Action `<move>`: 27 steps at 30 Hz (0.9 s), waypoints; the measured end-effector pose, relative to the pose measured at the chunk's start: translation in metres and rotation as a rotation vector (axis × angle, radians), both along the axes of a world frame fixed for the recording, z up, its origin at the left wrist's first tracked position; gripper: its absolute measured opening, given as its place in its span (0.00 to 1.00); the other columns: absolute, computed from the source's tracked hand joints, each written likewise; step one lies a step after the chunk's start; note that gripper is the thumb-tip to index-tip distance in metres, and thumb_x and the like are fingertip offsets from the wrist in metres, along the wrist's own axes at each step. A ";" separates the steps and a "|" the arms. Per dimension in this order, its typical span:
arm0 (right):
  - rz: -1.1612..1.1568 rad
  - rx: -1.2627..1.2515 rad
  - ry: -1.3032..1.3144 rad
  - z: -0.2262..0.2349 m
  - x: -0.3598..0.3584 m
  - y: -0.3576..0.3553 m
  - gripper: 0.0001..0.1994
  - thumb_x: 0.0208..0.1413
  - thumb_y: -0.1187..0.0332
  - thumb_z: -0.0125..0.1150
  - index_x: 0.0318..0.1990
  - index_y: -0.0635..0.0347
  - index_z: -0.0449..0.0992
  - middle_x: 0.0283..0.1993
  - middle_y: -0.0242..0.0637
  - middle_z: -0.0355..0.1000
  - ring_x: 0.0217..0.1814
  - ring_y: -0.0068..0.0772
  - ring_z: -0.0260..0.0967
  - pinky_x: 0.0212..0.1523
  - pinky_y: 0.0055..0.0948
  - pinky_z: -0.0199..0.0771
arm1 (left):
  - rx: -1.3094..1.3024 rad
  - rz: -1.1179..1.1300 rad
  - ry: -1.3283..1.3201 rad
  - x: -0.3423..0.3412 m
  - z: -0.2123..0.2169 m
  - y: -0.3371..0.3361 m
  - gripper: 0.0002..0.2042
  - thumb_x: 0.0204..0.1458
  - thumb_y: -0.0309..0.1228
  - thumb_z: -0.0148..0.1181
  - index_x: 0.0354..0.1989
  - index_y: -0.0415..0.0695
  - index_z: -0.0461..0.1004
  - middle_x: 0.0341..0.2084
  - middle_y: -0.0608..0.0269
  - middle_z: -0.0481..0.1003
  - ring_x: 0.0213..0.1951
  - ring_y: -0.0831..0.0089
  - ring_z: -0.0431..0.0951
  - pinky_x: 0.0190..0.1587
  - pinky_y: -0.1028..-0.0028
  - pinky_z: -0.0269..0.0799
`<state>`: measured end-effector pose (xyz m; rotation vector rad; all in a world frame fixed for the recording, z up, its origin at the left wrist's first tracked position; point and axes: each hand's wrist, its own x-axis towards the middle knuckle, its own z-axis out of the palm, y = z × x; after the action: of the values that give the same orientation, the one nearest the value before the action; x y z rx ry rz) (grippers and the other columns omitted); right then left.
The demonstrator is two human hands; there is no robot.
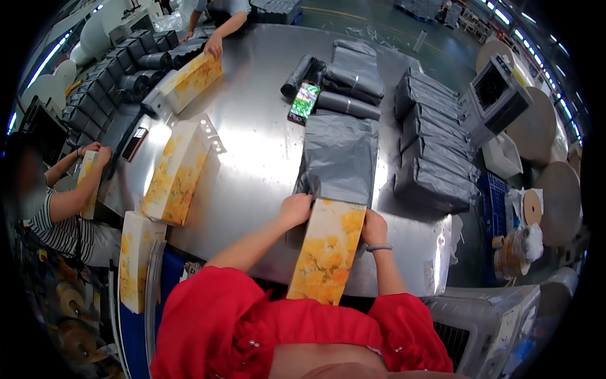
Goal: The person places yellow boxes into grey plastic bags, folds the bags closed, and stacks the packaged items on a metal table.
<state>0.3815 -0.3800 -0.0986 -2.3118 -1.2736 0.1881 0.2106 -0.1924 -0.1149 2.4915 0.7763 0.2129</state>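
A long white box with yellow flowers (327,251) stretches from my body toward the table's middle. Its far end lies inside the mouth of a grey plastic bag (339,155), which rests flat on the table. At the left corner of the bag's mouth, my left hand (297,210) is closed on the bag's edge. My right hand (375,228) is closed at the opposite corner, against the box's right side; its fingertips are partly hidden there. Beyond the bag lie rolled grey bags (348,105) and a phone with a lit screen (304,102).
The metal table (252,120) carries wrapped grey parcels (435,142) at the right and flowered boxes (177,172) at the left. A second phone (134,144) lies near the left edge. Two co-workers handle boxes at the left and far side. A grey machine (495,101) stands right.
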 end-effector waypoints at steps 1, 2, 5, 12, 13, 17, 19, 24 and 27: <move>0.085 0.025 0.078 0.002 -0.009 -0.022 0.08 0.49 0.66 0.52 0.30 0.59 0.75 0.28 0.50 0.72 0.32 0.55 0.70 0.33 0.47 0.69 | -0.031 -0.071 0.106 -0.018 0.008 -0.013 0.10 0.47 0.33 0.52 0.31 0.39 0.72 0.29 0.46 0.74 0.35 0.47 0.73 0.35 0.54 0.69; 0.225 -0.175 0.096 0.004 -0.028 -0.050 0.09 0.48 0.66 0.53 0.31 0.60 0.75 0.29 0.51 0.72 0.33 0.54 0.70 0.34 0.46 0.69 | -0.147 -0.219 0.149 -0.052 0.005 -0.026 0.09 0.46 0.31 0.51 0.28 0.39 0.74 0.27 0.46 0.75 0.33 0.49 0.75 0.35 0.56 0.71; 0.633 -0.265 0.169 -0.009 -0.081 -0.125 0.11 0.46 0.65 0.55 0.33 0.62 0.76 0.30 0.53 0.72 0.33 0.56 0.70 0.36 0.45 0.70 | -0.092 -0.516 0.171 -0.140 -0.013 -0.092 0.11 0.43 0.34 0.54 0.27 0.39 0.75 0.26 0.43 0.74 0.32 0.47 0.75 0.35 0.56 0.71; 0.217 -0.153 0.572 0.009 -0.030 -0.102 0.12 0.52 0.64 0.55 0.37 0.64 0.74 0.28 0.47 0.73 0.31 0.42 0.73 0.32 0.35 0.70 | -0.185 -0.059 0.127 -0.104 0.039 -0.060 0.16 0.46 0.41 0.57 0.20 0.39 0.73 0.20 0.49 0.73 0.27 0.49 0.73 0.30 0.57 0.67; 0.098 -0.018 0.643 0.003 -0.029 -0.107 0.14 0.52 0.63 0.55 0.40 0.65 0.72 0.29 0.47 0.73 0.31 0.40 0.73 0.32 0.35 0.71 | -0.138 -0.032 0.079 -0.109 0.046 -0.065 0.16 0.46 0.41 0.58 0.17 0.39 0.71 0.16 0.52 0.70 0.24 0.51 0.72 0.28 0.57 0.66; -0.084 0.122 0.544 0.009 -0.044 -0.085 0.24 0.51 0.59 0.58 0.50 0.68 0.66 0.34 0.49 0.74 0.36 0.43 0.73 0.37 0.36 0.71 | -0.038 -0.227 -0.229 -0.081 0.064 -0.116 0.11 0.47 0.36 0.58 0.21 0.41 0.70 0.20 0.56 0.71 0.26 0.55 0.72 0.30 0.58 0.67; -0.052 -0.154 0.340 0.021 -0.052 -0.060 0.22 0.50 0.57 0.58 0.45 0.67 0.70 0.33 0.49 0.74 0.37 0.48 0.73 0.38 0.39 0.71 | -0.054 -0.456 -0.252 -0.038 0.049 -0.125 0.08 0.48 0.34 0.56 0.27 0.42 0.70 0.27 0.54 0.72 0.30 0.55 0.72 0.33 0.58 0.68; -0.160 0.012 0.580 -0.017 -0.042 -0.089 0.13 0.53 0.63 0.57 0.31 0.67 0.74 0.24 0.48 0.73 0.23 0.40 0.73 0.26 0.34 0.69 | -0.258 -0.135 0.012 0.019 0.001 -0.113 0.17 0.55 0.38 0.47 0.47 0.41 0.71 0.41 0.48 0.74 0.42 0.52 0.74 0.46 0.63 0.69; -0.146 0.093 0.887 -0.024 -0.038 -0.096 0.12 0.54 0.63 0.54 0.35 0.65 0.74 0.28 0.51 0.74 0.26 0.42 0.74 0.28 0.34 0.70 | -0.342 -0.334 -0.186 0.021 0.007 -0.135 0.17 0.51 0.35 0.54 0.48 0.41 0.70 0.39 0.49 0.75 0.41 0.53 0.75 0.43 0.63 0.70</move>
<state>0.3440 -0.4761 -0.1226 -1.8536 -0.6343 0.9499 0.2315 -0.3274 -0.1074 2.1942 0.2841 0.1720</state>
